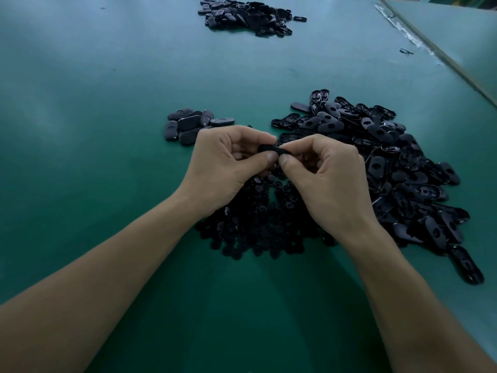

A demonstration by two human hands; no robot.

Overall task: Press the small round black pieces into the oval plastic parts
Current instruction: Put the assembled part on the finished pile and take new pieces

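My left hand point(228, 162) and my right hand point(328, 173) meet above the green table, both pinching one black oval plastic part point(271, 149) between thumbs and fingers. Whether a round piece sits in it is hidden by my fingers. Below my hands lies a heap of small round black pieces point(258, 224). A large pile of oval parts point(390, 162) spreads out to the right. A small group of oval parts point(191, 125) lies just beyond my left hand.
Another pile of black oval parts point(247, 16) sits at the far end of the green table point(107, 103). A single loose part point(406, 51) lies near the table's right edge, where a seam point(430, 44) runs diagonally.
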